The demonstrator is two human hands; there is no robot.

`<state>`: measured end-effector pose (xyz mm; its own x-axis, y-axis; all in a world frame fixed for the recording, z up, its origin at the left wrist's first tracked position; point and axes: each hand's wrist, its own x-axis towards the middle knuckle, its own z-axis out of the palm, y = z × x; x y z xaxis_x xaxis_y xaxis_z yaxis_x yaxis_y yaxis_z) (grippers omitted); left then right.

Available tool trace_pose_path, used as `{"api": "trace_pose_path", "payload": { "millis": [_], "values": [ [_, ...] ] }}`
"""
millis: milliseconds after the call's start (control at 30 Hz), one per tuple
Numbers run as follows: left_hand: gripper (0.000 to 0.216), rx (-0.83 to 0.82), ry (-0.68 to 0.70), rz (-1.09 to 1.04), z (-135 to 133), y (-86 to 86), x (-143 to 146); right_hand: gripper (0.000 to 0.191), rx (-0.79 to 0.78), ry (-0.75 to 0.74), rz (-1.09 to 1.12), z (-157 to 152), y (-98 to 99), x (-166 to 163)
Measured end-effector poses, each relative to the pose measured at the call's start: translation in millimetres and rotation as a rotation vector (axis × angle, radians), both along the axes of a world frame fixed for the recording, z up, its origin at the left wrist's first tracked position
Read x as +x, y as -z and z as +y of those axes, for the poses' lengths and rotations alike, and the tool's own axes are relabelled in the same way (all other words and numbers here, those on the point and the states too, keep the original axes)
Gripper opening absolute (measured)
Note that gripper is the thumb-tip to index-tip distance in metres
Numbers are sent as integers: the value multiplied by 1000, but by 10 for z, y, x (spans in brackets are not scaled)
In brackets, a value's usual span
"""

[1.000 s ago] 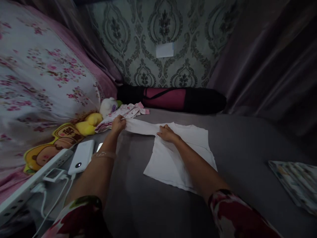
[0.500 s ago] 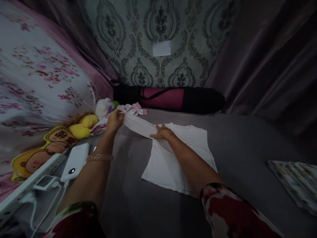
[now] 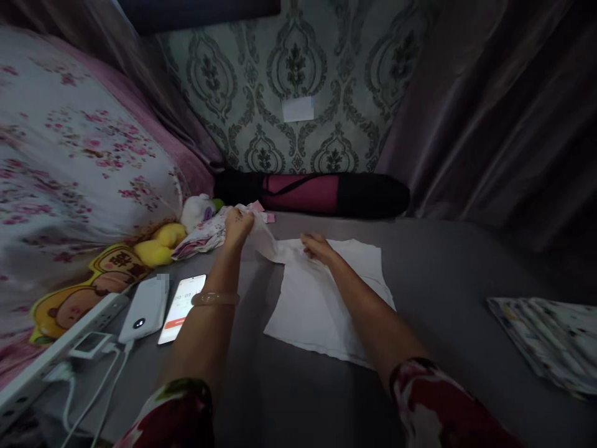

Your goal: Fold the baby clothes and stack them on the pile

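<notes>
A white long-sleeved shirt (image 3: 317, 308) lies spread on the grey bed sheet. My left hand (image 3: 239, 225) is closed around the end of its left-side sleeve and holds it raised, so the sleeve (image 3: 265, 242) sags between hand and shoulder. Over the shirt's upper part is my right hand (image 3: 318, 247), its fingers loosely bent and a little apart, with no cloth seen gripped in them. Whether its fingertips touch the fabric is hard to see. My right forearm covers part of the shirt's right side.
Left: a lit phone (image 3: 181, 309), a white power bank (image 3: 145, 308), a power strip (image 3: 65, 345) with cables, plush toys (image 3: 163, 242) and crumpled floral clothing (image 3: 203, 235). A long black-and-maroon bag (image 3: 303, 193) lies along the wall. Folded patterned cloth (image 3: 550, 339) sits at right.
My left hand has moved right, toward the shirt, and the taut sleeve has gone slack. My right hand's spread fingers have drawn in and lifted off the sleeve's shoulder. The view has shifted slightly.
</notes>
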<state>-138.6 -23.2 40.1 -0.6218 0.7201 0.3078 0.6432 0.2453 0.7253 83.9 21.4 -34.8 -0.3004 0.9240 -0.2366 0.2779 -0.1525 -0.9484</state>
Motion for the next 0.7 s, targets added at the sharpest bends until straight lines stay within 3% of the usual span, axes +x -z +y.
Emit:
{"api": "trace_pose_path", "payload": {
  "millis": [67,200,333,400,500,600,700],
  "values": [
    [22,14,22,29,52,-60,156,34,-100,77,131,-41,14,203],
    [22,97,129,1,135,-175,649,33,-389,163,531,-131,86,580],
    [38,144,564,-325,125,-185,1186,49,-533,220,740,-172,153,810],
    [49,148,681,-508,103,-103,1321,60,-543,245,789,-184,171,858],
    [51,159,515,-645,85,158,1303,64,-478,271,807,-202,178,875],
    [35,125,246,-576,64,541,1146,61,-443,278,804,-219,158,876],
    [34,72,122,-473,28,928,1022,56,-458,277,849,-228,129,889]
  ]
}}
